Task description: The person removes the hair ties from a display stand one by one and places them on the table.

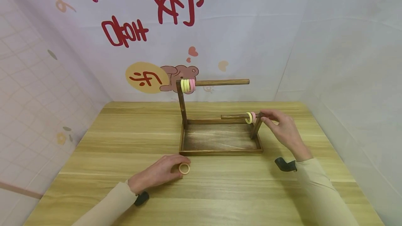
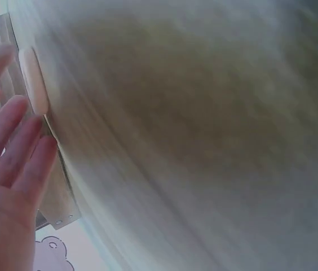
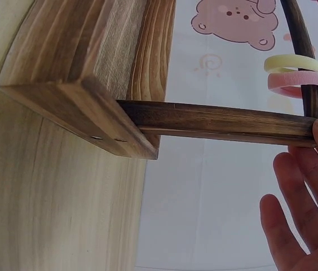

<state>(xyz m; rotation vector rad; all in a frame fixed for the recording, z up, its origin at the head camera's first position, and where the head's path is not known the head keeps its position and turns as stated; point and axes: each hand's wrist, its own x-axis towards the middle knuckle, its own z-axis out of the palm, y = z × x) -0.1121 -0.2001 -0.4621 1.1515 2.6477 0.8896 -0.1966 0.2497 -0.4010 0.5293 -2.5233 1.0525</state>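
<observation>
A dark wooden rack point(image 1: 221, 152) has a tray base and two posts, each bearing a horizontal rod. Thumb and fingers of my right hand point(image 1: 282, 128) pinch the top of its short right post point(image 3: 226, 121), beside a yellow hair tie point(image 3: 294, 63) and a pink hair tie point(image 3: 297, 82) looped on the lower rod. In front of the tray, a pale beige ring point(image 1: 184, 173) lies flat on the table. My left hand point(image 1: 158, 172) is around it, thumb and forefinger at opposite sides of its rim; the left wrist view shows the fingers loosely extended.
On the long upper rod point(image 1: 223, 82) several yellow and pink hair ties point(image 1: 187, 85) are bunched by the tall left post point(image 1: 182, 105). The wood-grain table point(image 1: 220, 198) meets a printed white curtain point(image 1: 251, 44) behind and at both sides.
</observation>
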